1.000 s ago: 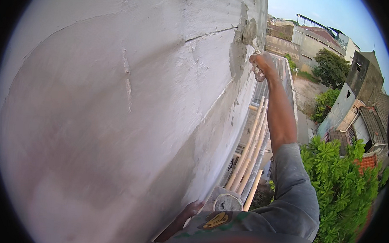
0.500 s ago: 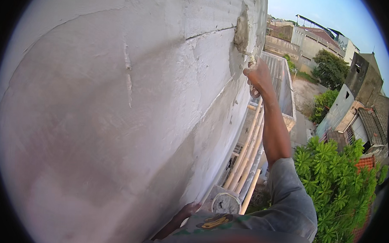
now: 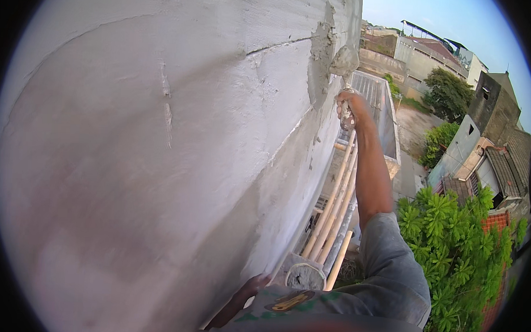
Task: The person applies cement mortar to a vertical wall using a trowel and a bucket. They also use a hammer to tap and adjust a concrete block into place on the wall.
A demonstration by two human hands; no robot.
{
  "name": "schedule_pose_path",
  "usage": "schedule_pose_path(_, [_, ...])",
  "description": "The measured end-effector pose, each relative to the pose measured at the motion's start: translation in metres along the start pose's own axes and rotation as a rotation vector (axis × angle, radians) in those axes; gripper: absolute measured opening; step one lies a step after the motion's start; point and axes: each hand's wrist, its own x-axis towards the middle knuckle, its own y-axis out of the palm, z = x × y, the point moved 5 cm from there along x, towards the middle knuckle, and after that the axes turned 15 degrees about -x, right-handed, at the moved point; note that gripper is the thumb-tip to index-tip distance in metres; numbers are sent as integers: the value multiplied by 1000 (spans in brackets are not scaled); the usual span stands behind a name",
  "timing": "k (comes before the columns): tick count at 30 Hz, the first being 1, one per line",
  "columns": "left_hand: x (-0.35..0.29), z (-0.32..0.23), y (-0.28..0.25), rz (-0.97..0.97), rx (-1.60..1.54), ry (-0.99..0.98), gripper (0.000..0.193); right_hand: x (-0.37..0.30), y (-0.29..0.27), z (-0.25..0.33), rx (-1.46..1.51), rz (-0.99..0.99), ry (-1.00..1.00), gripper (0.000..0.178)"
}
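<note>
My right hand (image 3: 352, 104), arm stretched up and forward, is closed around the handle of a mortar-smeared trowel (image 3: 343, 61). The blade stands beside the far end of a grey plastered wall (image 3: 159, 209), by a rough, darker patch of mortar (image 3: 320, 62). Low down near my body, my left hand (image 3: 255, 283) is at the foot of the visible wall. Its fingers are mostly hidden, so whether it grips anything does not show. Just right of it sits a round container (image 3: 306, 277) with grey material inside.
Long bamboo poles (image 3: 334, 212) run along the wall below my right arm. Beyond them is a drop to the ground, with a corrugated roof (image 3: 370, 90) ahead. A leafy tree (image 3: 450, 248) and tile-roofed houses (image 3: 508, 168) stand lower on the right.
My right hand has drawn slightly back and down, and the trowel blade has turned into view, away from the patch. More wet mortar shows on the patch. My left hand has barely moved.
</note>
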Motion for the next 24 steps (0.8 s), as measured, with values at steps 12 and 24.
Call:
schedule_pose_path(12, [-59,-72,-1,-69,99,-87,79,6,8,-14,312,254,-70,10])
schedule_pose_path(24, [-57,-72,-4,-158,169,-88,78,10,15,16,576,405,-178,14])
